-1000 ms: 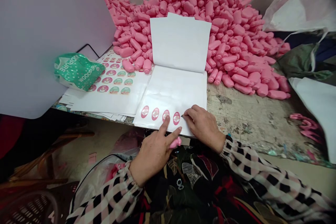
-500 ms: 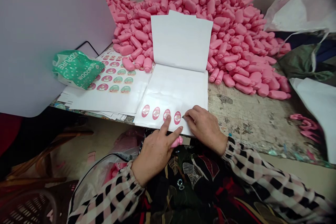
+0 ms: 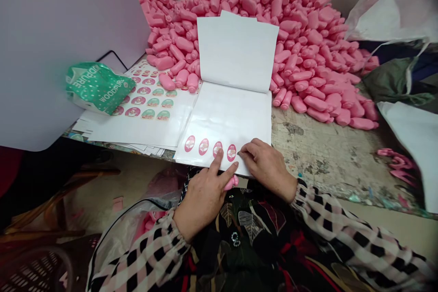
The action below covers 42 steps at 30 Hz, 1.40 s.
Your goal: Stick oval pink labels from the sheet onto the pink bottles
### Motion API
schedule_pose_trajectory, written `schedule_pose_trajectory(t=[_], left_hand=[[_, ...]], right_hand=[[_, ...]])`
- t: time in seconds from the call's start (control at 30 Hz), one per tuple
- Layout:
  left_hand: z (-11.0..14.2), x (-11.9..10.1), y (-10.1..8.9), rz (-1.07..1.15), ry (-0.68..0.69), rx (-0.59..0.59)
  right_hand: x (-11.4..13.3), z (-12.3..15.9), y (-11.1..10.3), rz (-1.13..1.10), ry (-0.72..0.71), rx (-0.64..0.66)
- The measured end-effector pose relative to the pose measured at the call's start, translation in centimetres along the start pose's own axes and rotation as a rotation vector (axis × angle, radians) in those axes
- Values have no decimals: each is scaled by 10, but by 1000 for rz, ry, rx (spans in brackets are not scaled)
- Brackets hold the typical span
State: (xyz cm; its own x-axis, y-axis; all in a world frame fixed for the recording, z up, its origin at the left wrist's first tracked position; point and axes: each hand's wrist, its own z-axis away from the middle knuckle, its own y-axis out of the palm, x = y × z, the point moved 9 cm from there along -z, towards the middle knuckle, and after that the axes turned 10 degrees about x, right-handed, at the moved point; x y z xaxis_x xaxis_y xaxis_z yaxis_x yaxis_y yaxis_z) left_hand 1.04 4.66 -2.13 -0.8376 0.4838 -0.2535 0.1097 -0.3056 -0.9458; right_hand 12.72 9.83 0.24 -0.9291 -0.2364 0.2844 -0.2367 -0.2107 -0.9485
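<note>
A white sticker sheet point(image 3: 232, 114) lies at the table's front edge, its far part folded up. Along its near edge runs a row of several oval pink stickers point(image 3: 232, 152). My left hand point(image 3: 205, 191) rests on the sheet with index finger and thumb stretched out, the index tip over one sticker. Its curled fingers hold a small pink bottle-shaped piece point(image 3: 232, 183), mostly hidden under the hand. My right hand point(image 3: 268, 164) is closed in a pinch just right of the last sticker. A small dark tip point(image 3: 239, 153) sticks out from its fingers; the rest is hidden.
A big heap of pink bottle-shaped pieces point(image 3: 308, 36) covers the back of the table. Printed sticker sheets point(image 3: 150, 132) lie at left, under a green bag point(image 3: 101, 89). White paper point(image 3: 407, 137) and pink scraps point(image 3: 397, 164) are at right. A plastic basket point(image 3: 37, 269) stands below left.
Both hands stay almost where they were on the sheet. The view has shifted very slightly; nothing was taken or let go.
</note>
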Motion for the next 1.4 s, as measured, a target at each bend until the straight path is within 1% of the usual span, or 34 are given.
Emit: schedule_pose_trajectory(t=[0.2, 0.3, 0.43, 0.6, 0.67, 0.8, 0.87, 0.97, 1.03, 1.1, 1.17, 1.23, 1.3, 1.33, 1.37, 1.4], left_hand=[[0, -1, 4, -46, 2, -4], [0, -2, 5, -57, 1, -7], [0, -3, 5, -50, -2, -11], [0, -3, 5, -48, -6, -17], [0, -3, 5, -51, -8, -14], [0, -2, 3, -63, -25, -8], [0, -2, 3, -69, -25, -6], [-1, -1, 5, -50, -13, 2], [0, 1, 6, 1, 2, 10], [3, 3, 7, 96, 31, 15], [9, 3, 3, 239, 73, -6], [17, 7, -9, 456, 84, -95], [23, 18, -19, 801, 19, -179], [23, 23, -19, 1029, -22, -188], [21, 25, -16, 1284, -53, -166], [17, 22, -11, 1546, -72, -111]], right_hand=[[-7, 4, 9, -181, 83, -54], [-7, 4, 11, -185, 94, -58], [-6, -2, 9, -168, 99, -12], [-11, -8, 5, -169, 176, 1], [-6, -6, 1, -151, 154, -36], [18, 2, -16, -11, 22, -146], [23, 6, -26, -8, -1, -191], [17, 10, -40, -102, 5, -251], [7, 10, -44, -166, 25, -259], [-8, 10, -40, -223, 70, -234], [-24, 11, -33, -300, 119, -208], [-37, 14, -28, -441, 152, -207], [-43, 17, -26, -659, 160, -218], [-42, 19, -26, -776, 152, -217], [-37, 20, -27, -881, 132, -211], [-31, 21, -29, -963, 105, -200]])
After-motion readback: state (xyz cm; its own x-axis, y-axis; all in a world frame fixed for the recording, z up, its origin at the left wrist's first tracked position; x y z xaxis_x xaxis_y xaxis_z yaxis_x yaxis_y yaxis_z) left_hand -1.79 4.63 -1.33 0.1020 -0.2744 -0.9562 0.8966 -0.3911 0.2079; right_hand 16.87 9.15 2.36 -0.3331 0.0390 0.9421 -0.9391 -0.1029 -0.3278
